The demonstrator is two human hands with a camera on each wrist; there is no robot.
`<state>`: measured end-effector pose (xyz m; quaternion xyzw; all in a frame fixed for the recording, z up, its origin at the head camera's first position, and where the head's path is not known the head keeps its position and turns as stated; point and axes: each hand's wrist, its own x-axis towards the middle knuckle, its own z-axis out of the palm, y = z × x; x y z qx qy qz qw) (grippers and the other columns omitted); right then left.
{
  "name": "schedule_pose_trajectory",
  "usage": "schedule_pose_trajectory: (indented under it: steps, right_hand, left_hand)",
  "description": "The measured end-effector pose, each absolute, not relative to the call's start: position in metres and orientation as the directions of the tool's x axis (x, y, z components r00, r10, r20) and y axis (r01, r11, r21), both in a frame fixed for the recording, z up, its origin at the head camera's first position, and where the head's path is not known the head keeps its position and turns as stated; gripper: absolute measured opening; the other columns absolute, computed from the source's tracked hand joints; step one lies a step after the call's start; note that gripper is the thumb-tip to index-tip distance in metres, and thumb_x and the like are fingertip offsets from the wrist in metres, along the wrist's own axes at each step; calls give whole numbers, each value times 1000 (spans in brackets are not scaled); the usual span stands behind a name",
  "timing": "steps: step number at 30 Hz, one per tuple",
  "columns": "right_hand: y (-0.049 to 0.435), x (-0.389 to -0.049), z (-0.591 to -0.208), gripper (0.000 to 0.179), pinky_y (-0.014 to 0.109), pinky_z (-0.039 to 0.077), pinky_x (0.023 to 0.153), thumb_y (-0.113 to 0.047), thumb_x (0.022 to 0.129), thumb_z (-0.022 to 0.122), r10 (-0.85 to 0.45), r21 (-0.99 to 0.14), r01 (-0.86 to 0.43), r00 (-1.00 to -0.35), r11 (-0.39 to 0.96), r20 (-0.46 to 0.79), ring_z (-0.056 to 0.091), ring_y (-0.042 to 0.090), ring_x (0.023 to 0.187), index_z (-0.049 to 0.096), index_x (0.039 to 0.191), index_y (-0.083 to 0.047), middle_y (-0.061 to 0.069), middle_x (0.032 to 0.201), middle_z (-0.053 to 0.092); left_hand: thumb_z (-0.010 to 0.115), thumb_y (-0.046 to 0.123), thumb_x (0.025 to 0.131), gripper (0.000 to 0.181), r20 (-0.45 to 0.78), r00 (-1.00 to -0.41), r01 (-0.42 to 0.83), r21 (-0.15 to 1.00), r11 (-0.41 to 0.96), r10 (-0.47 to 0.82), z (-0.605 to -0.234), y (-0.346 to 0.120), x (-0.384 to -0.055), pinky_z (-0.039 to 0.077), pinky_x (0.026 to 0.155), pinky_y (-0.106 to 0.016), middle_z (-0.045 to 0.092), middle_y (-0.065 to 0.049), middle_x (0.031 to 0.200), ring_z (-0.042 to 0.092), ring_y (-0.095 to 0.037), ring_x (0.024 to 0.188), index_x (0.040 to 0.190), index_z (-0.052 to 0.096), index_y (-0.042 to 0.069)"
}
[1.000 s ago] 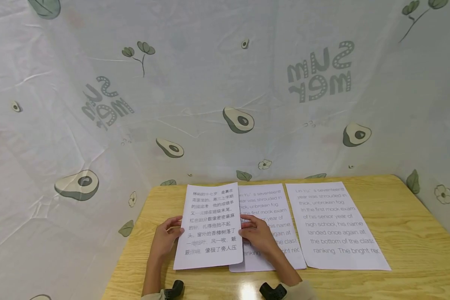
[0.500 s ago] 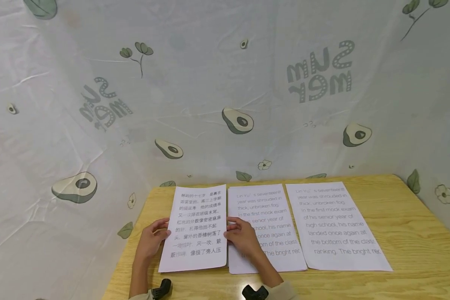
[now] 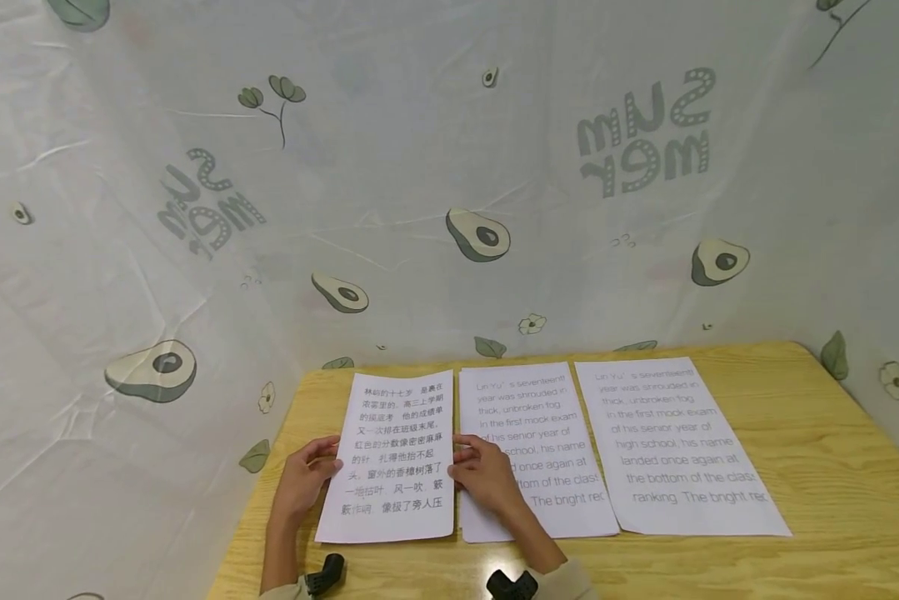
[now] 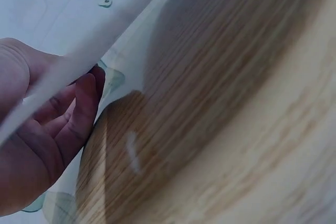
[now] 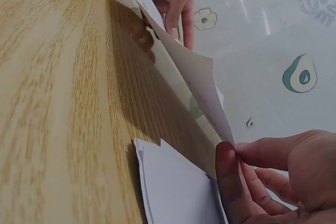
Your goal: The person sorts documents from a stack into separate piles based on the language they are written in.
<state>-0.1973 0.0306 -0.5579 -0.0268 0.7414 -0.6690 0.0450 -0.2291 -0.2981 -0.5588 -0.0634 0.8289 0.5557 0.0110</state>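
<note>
A white sheet of paper (image 3: 392,458) printed with Chinese characters is held at the table's left side. My left hand (image 3: 302,481) pinches its left edge, thumb on top and fingers beneath. On the opposite edge my right hand (image 3: 486,475) pinches the sheet the same way, overlapping the middle pile in the head view. Seen from the right wrist, the sheet (image 5: 197,80) is raised above the wood and bends slightly between both hands. Just right of it lies a small pile of paper (image 3: 531,417) with English print on top, its edges slightly uneven.
Further right lies another paper (image 3: 677,450) with the same English text. All of this is on a wood-grain table (image 3: 816,433) whose right part extends past the papers. A pale curtain (image 3: 389,167) with avocado prints hangs behind and at the sides.
Both hands have carried the Chinese-printed sheet leftward, off the middle pile, whose English text now shows more. Over the last half second the sheet has stayed nearly in place; the view shifted slightly.
</note>
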Motion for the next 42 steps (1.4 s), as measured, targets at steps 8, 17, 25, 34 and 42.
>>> schedule_pose_trajectory:
  steps: [8,17,25,34,42]
  right_hand:
    - [33,-198,-556,51,29,65,68,2,89,76,-109,-992,16,-994,125,-29,77,17,85,65,138,8,19,107,73]
    - [40,-201,-547,34,18,55,67,-12,89,83,-6,-948,-61,-998,311,62,69,7,73,77,119,3,6,95,76]
    - [50,-202,-543,34,22,59,62,-12,91,81,-29,-967,-3,-1000,253,-4,72,12,68,76,121,3,10,96,76]
    - [84,-196,-544,37,28,64,65,-13,92,81,-22,-973,90,-995,214,-97,73,16,70,74,126,2,10,98,74]
    - [133,-192,-542,40,27,64,69,-12,95,78,9,-957,115,-993,265,-117,74,16,81,72,133,0,10,102,74]
  left_hand:
    - [68,-5,99,42,-92,-990,-126,915,383,-108,-557,-295,-229,58,77,-21,63,-24,129,70,-21,99,141,65,-3]
    - [73,11,102,42,-60,-988,-120,875,469,-141,-545,-297,-228,60,73,-23,69,-23,131,69,-21,101,142,65,-1]
    - [73,14,102,43,-62,-987,-124,884,451,-151,-538,-291,-227,59,72,-23,68,-21,130,68,-20,98,142,65,1]
    - [75,16,101,41,-32,-996,-64,897,437,-80,-536,-239,-218,60,71,-23,72,-17,120,68,-19,93,138,69,0]
    - [77,23,100,41,-22,-999,-6,896,444,29,-542,-185,-227,60,69,-26,74,-11,114,68,-19,86,137,71,4]
